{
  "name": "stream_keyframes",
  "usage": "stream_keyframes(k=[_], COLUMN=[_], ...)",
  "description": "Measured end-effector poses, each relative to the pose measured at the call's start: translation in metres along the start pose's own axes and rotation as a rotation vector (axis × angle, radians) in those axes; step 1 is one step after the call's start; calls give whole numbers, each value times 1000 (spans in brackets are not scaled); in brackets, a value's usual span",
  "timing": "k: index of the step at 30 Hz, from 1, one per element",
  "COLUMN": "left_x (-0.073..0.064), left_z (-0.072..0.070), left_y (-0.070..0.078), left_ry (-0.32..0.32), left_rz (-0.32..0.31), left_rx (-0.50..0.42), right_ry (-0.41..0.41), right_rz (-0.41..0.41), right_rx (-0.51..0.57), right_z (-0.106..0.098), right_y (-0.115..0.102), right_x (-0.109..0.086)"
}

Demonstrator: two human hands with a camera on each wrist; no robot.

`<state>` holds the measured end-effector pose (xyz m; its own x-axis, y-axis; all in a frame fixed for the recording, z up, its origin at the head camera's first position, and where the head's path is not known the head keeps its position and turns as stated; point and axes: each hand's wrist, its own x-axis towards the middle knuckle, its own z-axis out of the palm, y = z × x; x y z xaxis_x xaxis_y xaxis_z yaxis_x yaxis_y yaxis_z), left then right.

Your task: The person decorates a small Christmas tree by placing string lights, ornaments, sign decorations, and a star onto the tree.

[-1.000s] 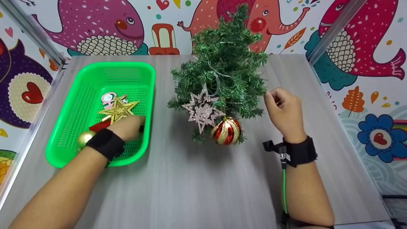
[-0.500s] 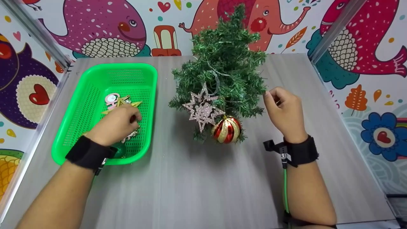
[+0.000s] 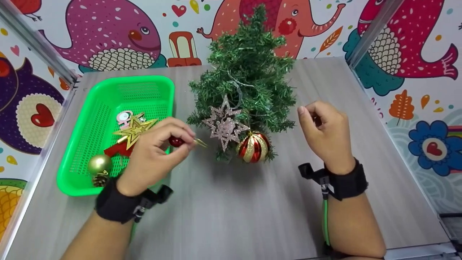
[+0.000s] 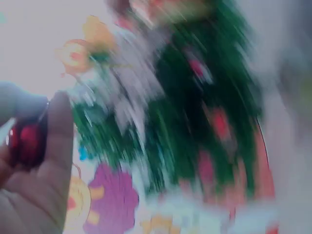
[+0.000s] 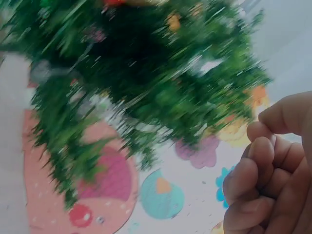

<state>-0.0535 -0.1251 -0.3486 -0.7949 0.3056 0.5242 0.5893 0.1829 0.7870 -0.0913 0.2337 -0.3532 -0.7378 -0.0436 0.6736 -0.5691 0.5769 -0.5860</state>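
Your left hand (image 3: 157,153) is clamped on a small red ball ornament (image 3: 175,141), which sits in the gap between thumb and fingers; its gold hanging cord (image 3: 200,142) sticks out past your fingertips toward the Christmas tree (image 3: 249,68). The red ball is near the right rim of the green plastic basket (image 3: 135,90), between the basket and the tree, and your left wrist view shows it in your grasp, though most of that view is blurred. Your right hand (image 3: 326,135) is raised just beside the tree's right-hand branches, its fingers curled in and bearing nothing that shows, with the thumb up against the index finger; your two hands are well apart. Low on the front of the tree hang a glittery pink star (image 3: 226,125) and, touching it, a red-and-gold striped ball (image 3: 253,148). In the basket lie a gold star (image 3: 137,127), a pink ornament (image 3: 124,118), a gold ball (image 3: 99,164) and a pinecone (image 3: 100,179).
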Motion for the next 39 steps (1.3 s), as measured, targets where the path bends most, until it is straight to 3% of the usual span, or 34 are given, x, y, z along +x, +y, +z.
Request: stream_keyframes(k=[3,5,9,12,17,22,27,30,32,36,39], left_x=[6,10,14,14,14,13,13,14,15,14,14], left_z=[28,46,78,96,111,113,112,115,118,126,132], left_y=[4,5,7,8,11,10,7,5,5,2,0], left_ry=[53,62,64,82,136,157,157,159,152,107,68], left_rz=[31,45,54,34,-12,-39,-28,2,26,69,104], left_rx=[-248,-350,-479,-559,-670,-669,-572,-468,-419,-387,-350], right_ry=[16,15,5,-55,-171,-177,-135,-84,-72,-101,-143], right_rz=[-93,-178,-389,-513,-536,-568,-551,-476,-405,-268,-225], right_rx=[65,110,214,236,191,214,234,288,385,584,638], right_z=[3,8,23,29,30,27,23,23,24,25,25], right_y=[-16,-26,-45,-54,-60,-59,-56,-55,-54,-52,-50], right_x=[-5,-9,-15,-19,-21,-17,-16,-18,-20,-24,-27])
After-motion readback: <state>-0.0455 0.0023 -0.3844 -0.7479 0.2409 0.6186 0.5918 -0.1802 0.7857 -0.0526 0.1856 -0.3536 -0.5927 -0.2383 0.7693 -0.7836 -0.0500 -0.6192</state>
